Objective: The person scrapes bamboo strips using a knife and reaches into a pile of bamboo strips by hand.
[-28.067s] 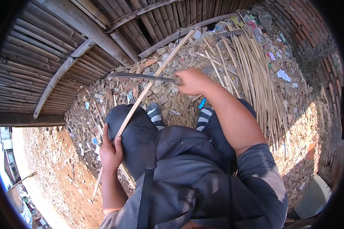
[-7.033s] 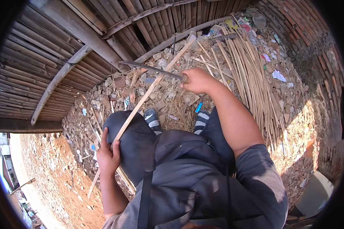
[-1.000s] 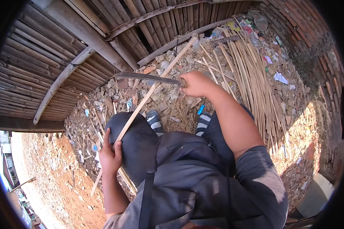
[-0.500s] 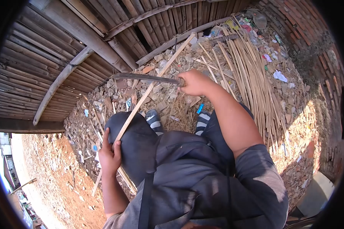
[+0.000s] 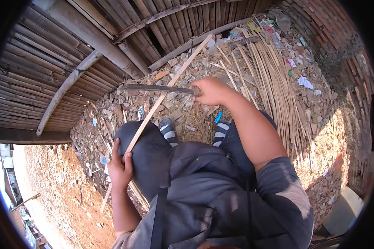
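Counted from my remote post: two hands, one long knife, one pale strip held singly, two feet in banded footwear, one small blue object beside the right foot. One large bundle of strips lay on the rubble at the right, too overlapped to count; several loose strips lay just beside it.

The held strip (image 5: pixel 148 119) ran slantwise over the left knee (image 5: pixel 147 147), its upper length well beyond both hands, its lower end showing past the left wrist. The left hand (image 5: pixel 120 168) pinched it between thumb and fingers, forefinger stretched along the knee. The right hand (image 5: pixel 214 91) was wrapped around the handle of the knife (image 5: pixel 147 87), whose blade crossed the strip between the two hands.

Against the frame seven seconds earlier, I noted the blade less tilted, nearly level across my view, and crossing slightly closer to the left hand. The left hand's hold looked unchanged.
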### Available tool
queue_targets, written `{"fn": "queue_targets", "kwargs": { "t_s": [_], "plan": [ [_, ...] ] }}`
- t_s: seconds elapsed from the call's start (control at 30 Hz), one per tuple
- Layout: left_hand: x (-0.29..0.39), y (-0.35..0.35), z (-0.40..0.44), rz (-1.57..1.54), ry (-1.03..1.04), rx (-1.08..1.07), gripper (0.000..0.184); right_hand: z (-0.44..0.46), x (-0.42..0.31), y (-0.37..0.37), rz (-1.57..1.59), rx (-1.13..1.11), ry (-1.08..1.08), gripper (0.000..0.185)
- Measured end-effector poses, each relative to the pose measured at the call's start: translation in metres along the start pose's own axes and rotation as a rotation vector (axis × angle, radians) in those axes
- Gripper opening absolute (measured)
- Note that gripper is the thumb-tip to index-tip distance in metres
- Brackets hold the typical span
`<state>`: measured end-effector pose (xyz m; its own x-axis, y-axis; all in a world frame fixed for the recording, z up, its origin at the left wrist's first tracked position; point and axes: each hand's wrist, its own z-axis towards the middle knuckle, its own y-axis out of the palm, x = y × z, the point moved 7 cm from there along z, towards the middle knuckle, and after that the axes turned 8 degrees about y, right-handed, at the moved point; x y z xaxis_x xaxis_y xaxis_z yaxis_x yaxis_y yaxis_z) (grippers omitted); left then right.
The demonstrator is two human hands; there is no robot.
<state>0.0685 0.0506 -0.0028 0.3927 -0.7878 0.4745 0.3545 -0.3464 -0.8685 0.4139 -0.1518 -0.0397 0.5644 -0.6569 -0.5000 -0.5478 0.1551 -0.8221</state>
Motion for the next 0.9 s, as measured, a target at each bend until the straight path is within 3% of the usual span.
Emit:
{"fn": "queue_targets", "kwargs": {
  "t_s": [0.07,0.17,0.37,0.5,0.7,0.9],
  "plan": [
    [-0.001,0.001,0.0,0.013,-0.014,-0.007,0.062,0.003,0.018,-0.012,0.031,0.094,0.093,0.049],
    [-0.004,0.002,0.0,0.015,-0.01,-0.011,0.063,0.013,0.042,-0.009,0.045,0.187,0.063,0.049],
    [-0.002,0.001,0.002,0.019,-0.053,-0.048,0.063,-0.004,-0.003,0.006,-0.066,0.012,-0.04,0.048],
    [-0.002,0.001,0.001,0.012,-0.046,-0.035,0.063,-0.002,-0.007,0.008,-0.051,0.015,-0.086,0.046],
    [-0.002,0.002,-0.001,0.035,-0.009,-0.001,0.062,0.009,0.035,-0.017,0.034,0.216,-0.001,0.045],
    [-0.005,0.002,0.001,0.029,-0.038,-0.041,0.063,-0.006,-0.002,0.003,-0.039,0.003,-0.044,0.043]
  ]
}}
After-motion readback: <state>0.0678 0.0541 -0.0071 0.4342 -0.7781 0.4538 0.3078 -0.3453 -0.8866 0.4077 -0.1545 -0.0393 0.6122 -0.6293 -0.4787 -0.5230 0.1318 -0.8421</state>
